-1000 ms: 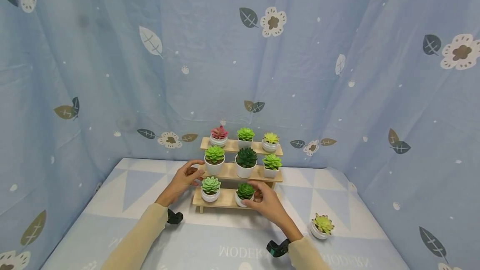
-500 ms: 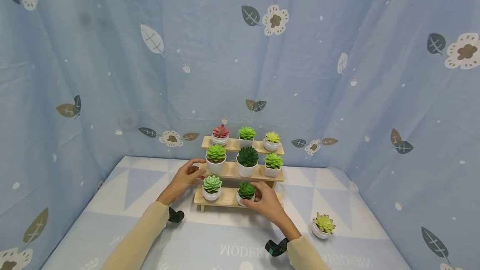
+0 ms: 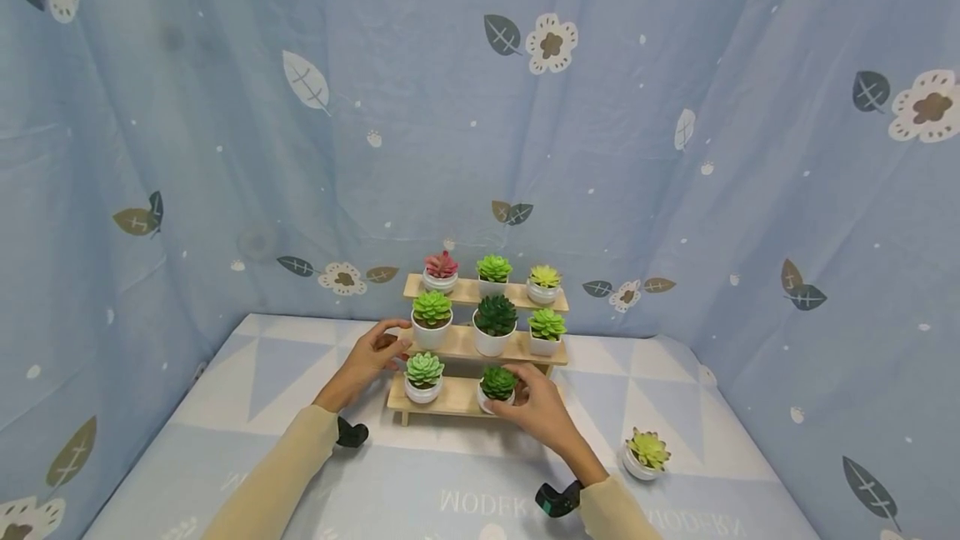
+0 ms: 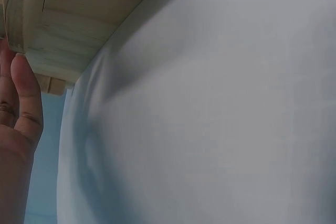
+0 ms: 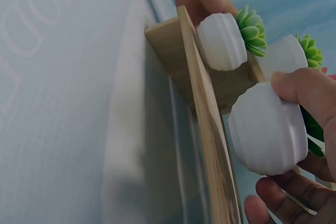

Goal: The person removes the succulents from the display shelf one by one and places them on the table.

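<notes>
My right hand [image 3: 536,409] reaches forward from a pale yellow sleeve [image 3: 611,511], a black wrist strap [image 3: 555,500] at the cuff. Its fingers [image 5: 302,90] and thumb curl round a small white ribbed pot [image 5: 268,136] holding a dark green succulent [image 3: 498,381]. The pot sits on the lowest step of a 3-tier wooden stand [image 3: 442,398], toward that step's right half, and the right wrist view shows the pot resting just behind the step's front edge.

My left hand [image 3: 372,357] stretches out further left, wrist bent up, with its thumb and fingers loosely curved about the left end of the stand's middle step. The left wrist view shows only 1 fingertip [image 4: 23,85] beside the wood, so I cannot tell whether it grips the stand or only touches it.

On the lowest step, left of my held pot, stands a pale green succulent [image 3: 423,368]. The middle step carries 3 more pots, the top step another 3, including a pink succulent [image 3: 440,265] at the left. A lone yellow-green succulent [image 3: 647,448] sits on the blue tablecloth [image 3: 247,373], well apart to the right.
</notes>
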`<act>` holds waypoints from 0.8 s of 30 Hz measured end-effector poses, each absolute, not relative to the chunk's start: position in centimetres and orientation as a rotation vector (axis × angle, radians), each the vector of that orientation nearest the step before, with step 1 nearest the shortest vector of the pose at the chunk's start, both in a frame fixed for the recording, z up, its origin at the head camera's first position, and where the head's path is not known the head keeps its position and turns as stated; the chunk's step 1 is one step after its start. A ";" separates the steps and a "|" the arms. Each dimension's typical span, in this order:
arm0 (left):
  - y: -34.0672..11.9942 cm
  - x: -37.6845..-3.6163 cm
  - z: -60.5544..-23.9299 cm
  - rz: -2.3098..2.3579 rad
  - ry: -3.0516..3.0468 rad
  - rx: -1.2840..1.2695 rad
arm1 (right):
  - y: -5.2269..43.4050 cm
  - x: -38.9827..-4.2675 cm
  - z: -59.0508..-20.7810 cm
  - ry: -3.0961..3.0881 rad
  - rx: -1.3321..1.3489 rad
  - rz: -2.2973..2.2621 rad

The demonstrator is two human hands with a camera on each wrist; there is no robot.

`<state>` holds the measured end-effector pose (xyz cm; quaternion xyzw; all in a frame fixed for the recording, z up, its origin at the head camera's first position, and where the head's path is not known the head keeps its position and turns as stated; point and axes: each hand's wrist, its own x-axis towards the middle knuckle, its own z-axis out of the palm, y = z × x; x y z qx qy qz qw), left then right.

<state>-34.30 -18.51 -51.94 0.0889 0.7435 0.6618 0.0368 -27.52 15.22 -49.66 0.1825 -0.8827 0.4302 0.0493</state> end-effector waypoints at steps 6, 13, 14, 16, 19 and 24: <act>-18.6 -34.4 -52.0 2.027 2.274 0.259 | 16.0 -27.0 -49.6 -2.694 0.525 1.336; -18.7 -34.1 -51.9 2.040 2.275 0.283 | 17.0 -26.3 -49.4 -2.737 0.466 1.309; -18.7 -34.1 -51.9 2.041 2.274 0.290 | 17.2 -26.2 -49.4 -2.739 0.457 1.309; -18.7 -34.2 -51.9 2.044 2.273 0.307 | 17.5 -26.0 -49.4 -2.738 0.451 1.305; -18.7 -34.3 -52.0 2.044 2.279 0.321 | 18.1 -25.6 -49.3 -2.731 0.446 1.301; -18.7 -34.4 -52.0 2.042 2.287 0.335 | 18.9 -24.9 -49.3 -2.726 0.430 1.298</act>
